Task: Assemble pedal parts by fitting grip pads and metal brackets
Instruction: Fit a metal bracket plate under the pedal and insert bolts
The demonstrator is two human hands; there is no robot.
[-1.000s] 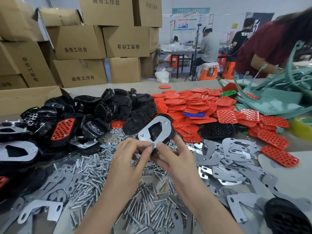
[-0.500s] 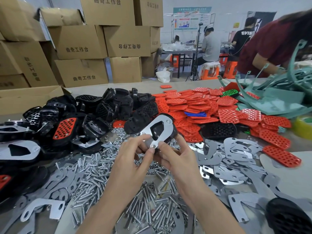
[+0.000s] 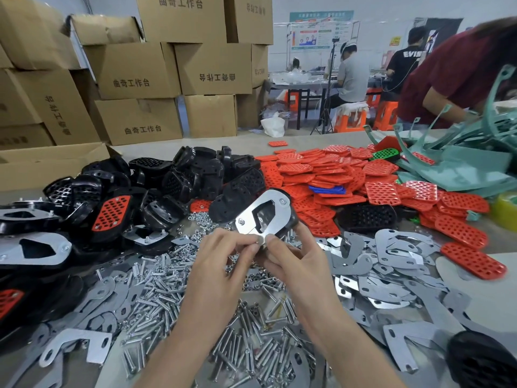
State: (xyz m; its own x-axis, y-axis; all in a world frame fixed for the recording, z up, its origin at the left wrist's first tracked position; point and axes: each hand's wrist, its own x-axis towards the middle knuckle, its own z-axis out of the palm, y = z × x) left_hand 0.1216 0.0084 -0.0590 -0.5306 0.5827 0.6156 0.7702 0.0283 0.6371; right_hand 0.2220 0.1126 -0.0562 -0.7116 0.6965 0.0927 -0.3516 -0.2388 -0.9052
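Observation:
I hold a black pedal (image 3: 291, 217) above the table's middle, with a shiny metal bracket (image 3: 261, 214) laid on its upturned side. Two nuts show on the bracket's far corners. My right hand (image 3: 296, 256) grips the pedal's near end from below and the right. My left hand (image 3: 223, 253) pinches a small nut at the bracket's near corner, fingertips against the right thumb. Loose bolts (image 3: 251, 348) and nuts (image 3: 200, 219) lie beneath my hands. Red grip pads (image 3: 330, 175) are heaped behind on the right, bare black pedals (image 3: 195, 175) behind on the left.
Flat metal brackets (image 3: 391, 275) are scattered right and left of the bolts. Assembled pedals (image 3: 33, 247) lie at the left edge. Teal plastic parts (image 3: 461, 169) and a person in a dark red shirt (image 3: 458, 77) occupy the far right. Cardboard boxes (image 3: 134, 79) stack behind.
The pedal has tipped a little and risen slightly. My left fingers have closed back onto the bracket's near corner beside the right thumb.

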